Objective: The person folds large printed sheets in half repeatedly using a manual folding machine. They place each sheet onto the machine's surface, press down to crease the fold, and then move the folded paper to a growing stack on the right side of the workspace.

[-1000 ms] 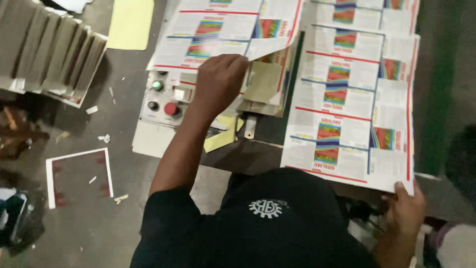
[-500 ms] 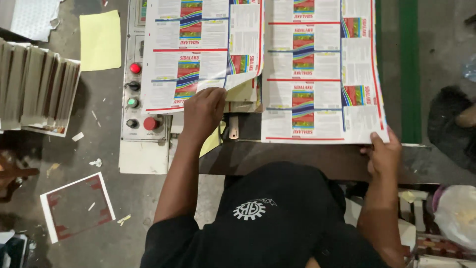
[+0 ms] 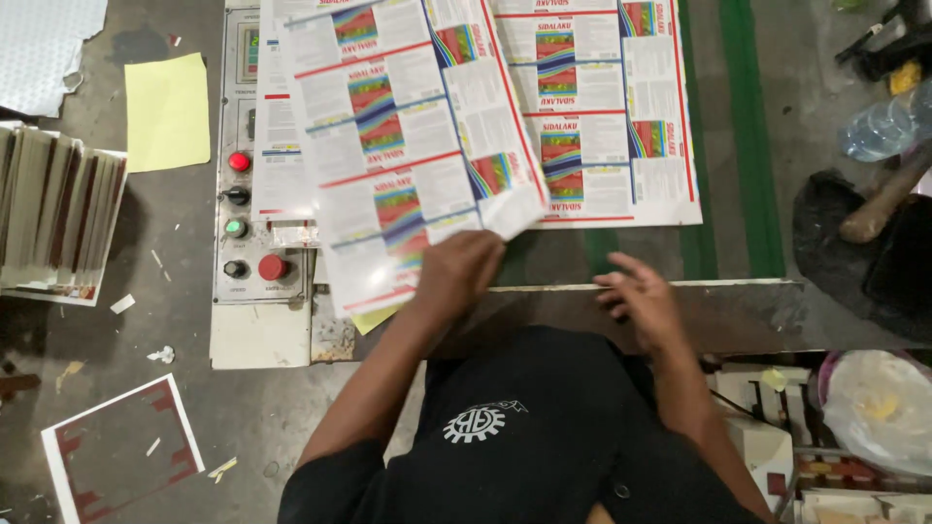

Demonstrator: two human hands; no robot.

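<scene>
Seen from above, your black shirt fills the near edge of the view, and both arms reach forward over the worn front lip of the work table. Your left hand is closed on the near corner of a loose printed sheet, which bears rows of white labels with rainbow-striped blocks and red lines; the sheet lies tilted across the table, its near corner curled up just past your knuckles. Your right hand hovers open above the table's edge, fingers spread, holding nothing and just short of the second printed sheet, which lies flat and square on the green table top beyond. The tilted sheet overlaps the flat one and also covers part of the grey control panel to the left, where a red button, a green one and a black knob stand in a column. Farther left, on the concrete floor, lie a yellow sheet of paper and a stack of cardboard.
</scene>
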